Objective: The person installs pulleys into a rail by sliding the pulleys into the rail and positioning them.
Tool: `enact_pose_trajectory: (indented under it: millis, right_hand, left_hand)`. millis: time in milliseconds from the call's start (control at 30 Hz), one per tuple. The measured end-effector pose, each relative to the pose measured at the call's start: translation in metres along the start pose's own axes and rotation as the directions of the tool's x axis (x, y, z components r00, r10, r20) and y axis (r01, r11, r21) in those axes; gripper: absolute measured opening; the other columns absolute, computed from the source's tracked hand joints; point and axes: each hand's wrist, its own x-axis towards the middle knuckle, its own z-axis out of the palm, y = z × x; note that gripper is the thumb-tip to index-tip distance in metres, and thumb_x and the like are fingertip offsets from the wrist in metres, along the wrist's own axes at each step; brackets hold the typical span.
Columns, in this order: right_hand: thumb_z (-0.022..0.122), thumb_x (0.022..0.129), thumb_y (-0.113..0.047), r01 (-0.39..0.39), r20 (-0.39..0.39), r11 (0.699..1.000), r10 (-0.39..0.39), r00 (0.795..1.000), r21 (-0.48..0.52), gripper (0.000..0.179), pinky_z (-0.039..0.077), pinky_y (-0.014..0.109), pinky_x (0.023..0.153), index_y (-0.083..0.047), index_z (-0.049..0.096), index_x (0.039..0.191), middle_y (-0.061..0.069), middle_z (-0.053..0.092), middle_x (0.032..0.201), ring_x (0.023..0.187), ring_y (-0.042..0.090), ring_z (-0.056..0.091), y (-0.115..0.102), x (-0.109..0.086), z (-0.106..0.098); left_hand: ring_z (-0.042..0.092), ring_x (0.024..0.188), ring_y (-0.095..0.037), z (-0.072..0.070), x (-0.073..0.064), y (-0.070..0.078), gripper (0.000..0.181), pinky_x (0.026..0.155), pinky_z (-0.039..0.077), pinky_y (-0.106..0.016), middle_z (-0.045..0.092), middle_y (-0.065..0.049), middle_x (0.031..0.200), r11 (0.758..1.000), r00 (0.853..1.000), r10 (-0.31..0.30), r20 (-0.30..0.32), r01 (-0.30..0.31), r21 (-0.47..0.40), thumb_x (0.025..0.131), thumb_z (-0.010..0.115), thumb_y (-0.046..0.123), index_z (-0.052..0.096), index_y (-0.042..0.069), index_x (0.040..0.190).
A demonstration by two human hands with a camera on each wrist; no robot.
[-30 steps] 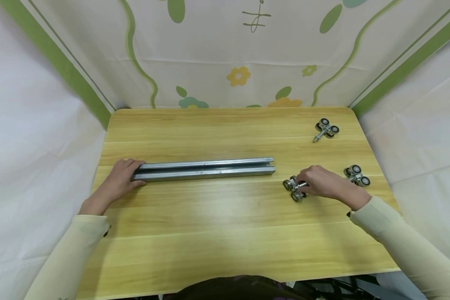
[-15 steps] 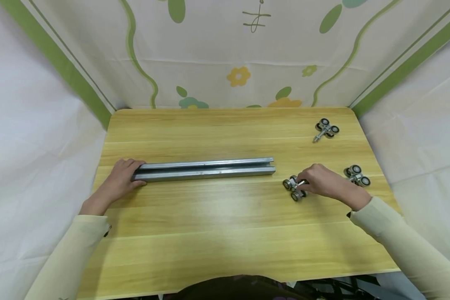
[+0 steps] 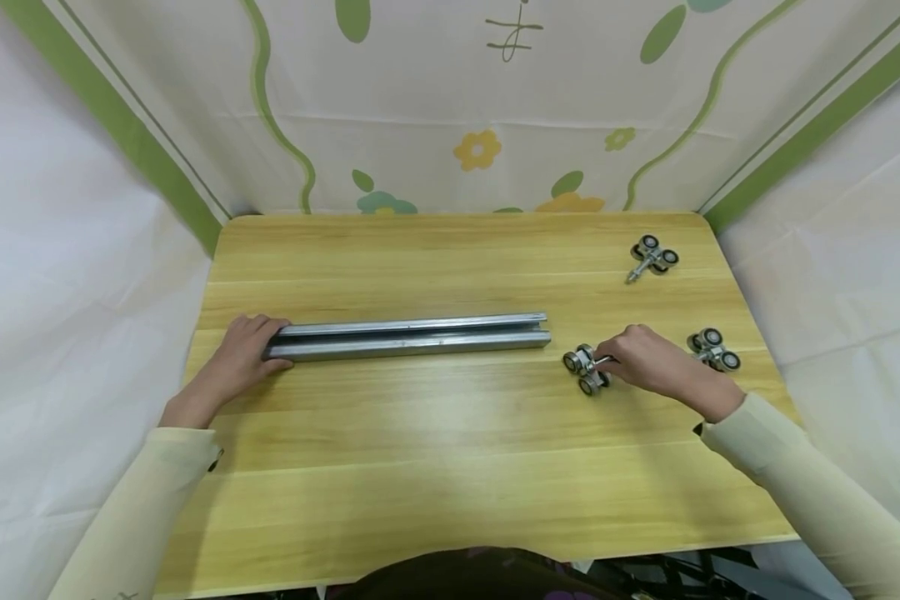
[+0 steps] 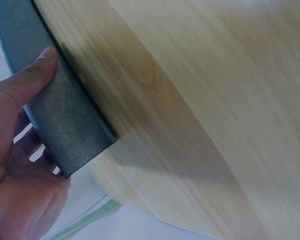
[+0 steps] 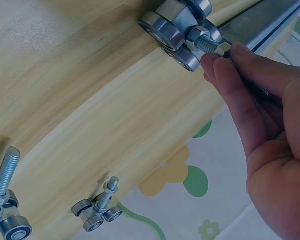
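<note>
A slotted metal rail [image 3: 412, 337] lies across the middle of the table, its slot facing up. My left hand [image 3: 243, 358] grips the rail's left end, thumb on the near side, as the left wrist view shows with the thumb along the rail's wall [image 4: 65, 115]. My right hand [image 3: 641, 360] pinches the threaded bolt of a roller trolley [image 3: 587, 369], a small block with several bearing wheels. That trolley sits just right of the rail's open right end, wheels toward it. In the right wrist view the fingers close on the bolt beside its nut [image 5: 197, 34].
A second roller trolley [image 3: 714, 350] rests at the right, partly behind my right wrist. Another trolley [image 3: 652, 257] lies near the far right corner, its bolt pointing toward me. Printed white cloth [image 3: 435, 108] hangs behind the wooden table [image 3: 420, 475] and at both sides.
My right hand and the trolley it pinches have shifted slightly away from me and a little left, toward the rail's end. The left hand and the rail stay in place.
</note>
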Motion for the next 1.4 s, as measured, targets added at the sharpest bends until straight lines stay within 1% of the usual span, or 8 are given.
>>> enact_pose_trajectory:
  millis: [233, 367, 467, 600, 733, 1100, 1233, 1400]
  right_hand:
    - [0.084, 0.087, 0.001, 0.015, -0.023, 0.998, -0.016, 1.0, -0.054, 0.01, 0.059, 0.026, 0.06, -0.009, 0.082, 0.091, 0.0, 0.078, 0.079, 0.064, 0.001, 0.066, -0.001, 0.001, -0.002]
    - [0.083, 0.087, 0.003, 0.031, -0.042, 0.997, -0.034, 0.999, -0.073, 0.013, 0.058, 0.029, 0.06, -0.009, 0.081, 0.085, 0.0, 0.076, 0.077, 0.063, 0.002, 0.065, -0.001, 0.002, -0.004]
    - [0.082, 0.086, 0.006, 0.041, -0.058, 0.995, -0.046, 0.997, -0.085, 0.013, 0.061, 0.032, 0.061, -0.007, 0.081, 0.085, 0.002, 0.077, 0.078, 0.064, 0.008, 0.068, 0.0, 0.004, -0.007]
    - [0.083, 0.086, 0.006, 0.042, -0.064, 0.995, -0.048, 0.997, -0.096, 0.012, 0.064, 0.038, 0.066, -0.004, 0.083, 0.091, 0.008, 0.079, 0.085, 0.072, 0.017, 0.074, 0.0, 0.007, -0.011]
    - [0.082, 0.086, 0.007, 0.042, -0.065, 0.995, -0.048, 0.997, -0.09, 0.013, 0.064, 0.038, 0.066, -0.005, 0.084, 0.091, 0.008, 0.079, 0.086, 0.073, 0.018, 0.075, 0.002, 0.01, -0.014]
    - [0.083, 0.086, 0.006, 0.023, -0.081, 0.993, -0.033, 0.996, -0.116, 0.012, 0.065, 0.039, 0.07, -0.004, 0.084, 0.094, 0.01, 0.08, 0.092, 0.079, 0.022, 0.077, 0.007, 0.027, -0.018]
    - [0.082, 0.087, 0.005, 0.022, -0.087, 0.993, -0.033, 0.996, -0.116, 0.011, 0.065, 0.04, 0.069, -0.005, 0.084, 0.093, 0.01, 0.08, 0.092, 0.078, 0.021, 0.076, 0.008, 0.034, -0.02]
    - [0.082, 0.087, 0.007, 0.044, -0.109, 0.993, -0.056, 0.992, -0.11, 0.012, 0.065, 0.042, 0.07, -0.004, 0.084, 0.093, 0.011, 0.08, 0.091, 0.077, 0.023, 0.077, 0.009, 0.042, -0.023]
  left_hand:
    - [0.056, 0.115, -0.052, 0.002, -0.001, -0.001, 0.061, 0.112, 0.031, -0.066, 0.065, -0.034, 0.12, 1.0, 1.0, -0.005, 0.0, 0.005, 0.0, 0.083, 0.09, 0.008, 0.059, -0.009, 0.132]
    - [0.056, 0.116, -0.052, 0.002, -0.001, -0.001, 0.061, 0.114, 0.03, -0.067, 0.065, -0.033, 0.121, 1.0, 1.0, -0.014, 0.002, 0.014, -0.002, 0.083, 0.09, 0.008, 0.059, -0.008, 0.133]
    - [0.055, 0.117, -0.053, 0.001, -0.002, 0.0, 0.061, 0.115, 0.029, -0.068, 0.064, -0.034, 0.122, 1.0, 1.0, -0.018, 0.002, 0.018, -0.003, 0.083, 0.089, 0.008, 0.058, -0.008, 0.134]
    - [0.056, 0.116, -0.052, 0.002, -0.002, 0.0, 0.061, 0.113, 0.03, -0.067, 0.065, -0.034, 0.121, 1.0, 1.0, -0.008, -0.007, 0.008, -0.003, 0.083, 0.09, 0.008, 0.059, -0.009, 0.132]
    - [0.056, 0.116, -0.052, 0.002, -0.003, 0.001, 0.06, 0.113, 0.03, -0.068, 0.065, -0.034, 0.121, 1.0, 1.0, -0.008, -0.004, 0.008, -0.003, 0.083, 0.089, 0.008, 0.059, -0.009, 0.132]
    - [0.055, 0.118, -0.053, 0.0, -0.003, 0.003, 0.06, 0.116, 0.027, -0.07, 0.065, -0.033, 0.122, 1.0, 1.0, -0.025, 0.009, 0.025, -0.009, 0.084, 0.089, 0.008, 0.058, -0.008, 0.133]
    - [0.056, 0.115, -0.052, 0.0, -0.002, 0.003, 0.06, 0.114, 0.03, -0.067, 0.065, -0.033, 0.121, 1.0, 1.0, -0.01, -0.007, 0.01, -0.002, 0.083, 0.089, 0.007, 0.059, -0.009, 0.132]
    - [0.057, 0.112, -0.05, 0.0, -0.002, 0.002, 0.059, 0.11, 0.032, -0.064, 0.066, -0.032, 0.119, 1.0, 1.0, 0.008, -0.024, -0.008, 0.007, 0.082, 0.09, 0.007, 0.06, -0.009, 0.131]
